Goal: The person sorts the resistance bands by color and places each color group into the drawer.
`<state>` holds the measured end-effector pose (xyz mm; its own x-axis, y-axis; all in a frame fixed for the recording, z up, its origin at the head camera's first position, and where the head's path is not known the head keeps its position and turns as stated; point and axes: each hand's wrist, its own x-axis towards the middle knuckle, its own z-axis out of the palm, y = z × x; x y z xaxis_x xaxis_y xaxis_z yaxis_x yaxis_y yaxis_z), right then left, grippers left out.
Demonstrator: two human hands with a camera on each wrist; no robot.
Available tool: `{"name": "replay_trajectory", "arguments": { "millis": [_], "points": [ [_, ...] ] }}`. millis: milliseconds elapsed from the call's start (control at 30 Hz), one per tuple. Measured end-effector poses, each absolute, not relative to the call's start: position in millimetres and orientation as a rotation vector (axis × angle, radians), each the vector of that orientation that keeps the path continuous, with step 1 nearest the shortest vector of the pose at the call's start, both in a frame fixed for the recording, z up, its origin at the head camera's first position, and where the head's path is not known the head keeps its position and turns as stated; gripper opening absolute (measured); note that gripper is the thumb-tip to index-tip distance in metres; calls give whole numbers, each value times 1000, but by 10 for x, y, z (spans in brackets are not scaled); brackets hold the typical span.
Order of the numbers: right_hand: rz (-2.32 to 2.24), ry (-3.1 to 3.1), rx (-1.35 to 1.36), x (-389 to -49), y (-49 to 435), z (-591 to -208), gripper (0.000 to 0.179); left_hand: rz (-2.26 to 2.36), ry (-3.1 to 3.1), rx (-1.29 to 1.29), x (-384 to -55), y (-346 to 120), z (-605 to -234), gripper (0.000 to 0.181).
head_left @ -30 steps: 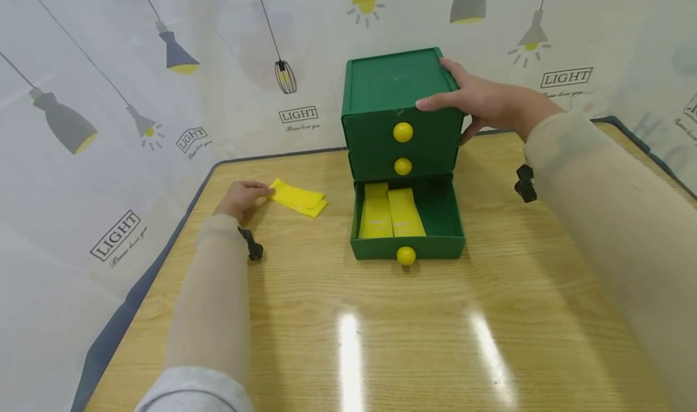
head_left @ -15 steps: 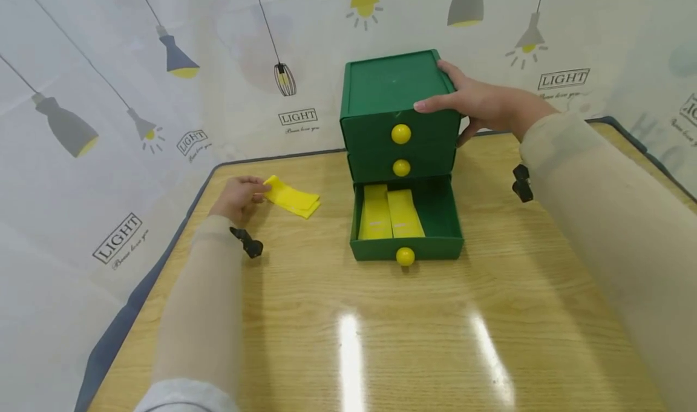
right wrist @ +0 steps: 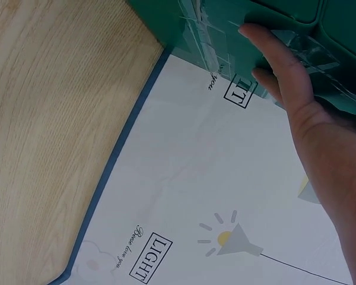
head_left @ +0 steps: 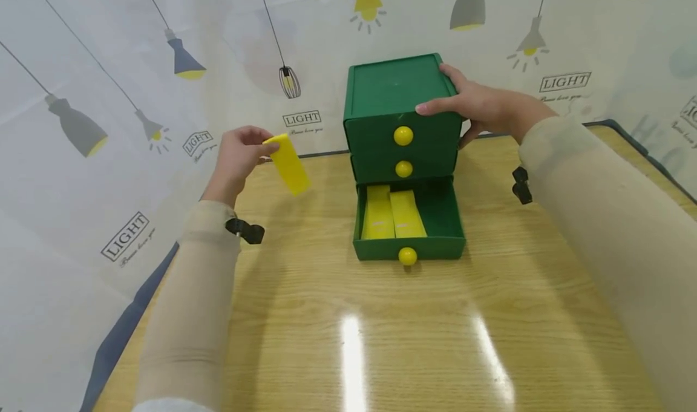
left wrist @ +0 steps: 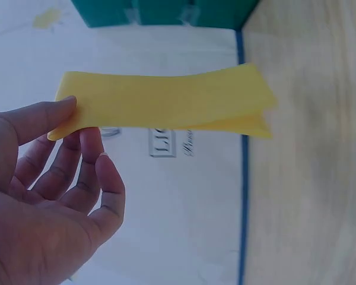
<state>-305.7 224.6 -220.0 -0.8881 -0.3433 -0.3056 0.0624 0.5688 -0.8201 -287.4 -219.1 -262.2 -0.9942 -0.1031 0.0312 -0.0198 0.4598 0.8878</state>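
My left hand point(head_left: 238, 158) pinches one end of a folded yellow band point(head_left: 290, 165) between thumb and fingers. The flat strip hangs above the table, left of a green drawer unit point(head_left: 400, 88). In the left wrist view, the band point(left wrist: 166, 101) shows two layers splayed at its far end. My right hand point(head_left: 479, 105) rests on the unit's right side, thumb on the top front edge. Seen from the right wrist, its fingers point(right wrist: 279, 56) lie fairly straight against the green side. The pulled-out bottom drawer point(head_left: 442, 218) holds two folded yellow bands point(head_left: 408, 214) side by side.
The two upper drawers with yellow knobs point(head_left: 403, 136) are pushed in. Clear tape point(right wrist: 199, 35) runs along the unit's side. A wooden table point(head_left: 305, 291) lies below, and a pale lamp-printed backdrop point(head_left: 321, 43) stands behind and to the left.
My left hand has lifted the yellow band off the table, and it now hangs tilted downward from the fingers. The right hand and the drawer unit stay where they were.
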Motion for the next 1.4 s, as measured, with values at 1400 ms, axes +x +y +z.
{"name": "replay_trajectory", "arguments": {
  "millis": [1400],
  "points": [
    [-1280,2341,-232,-3079,2240,-2196,115,-1729,-2645,-572,-1832,-852,-2076,12]
  ]
}}
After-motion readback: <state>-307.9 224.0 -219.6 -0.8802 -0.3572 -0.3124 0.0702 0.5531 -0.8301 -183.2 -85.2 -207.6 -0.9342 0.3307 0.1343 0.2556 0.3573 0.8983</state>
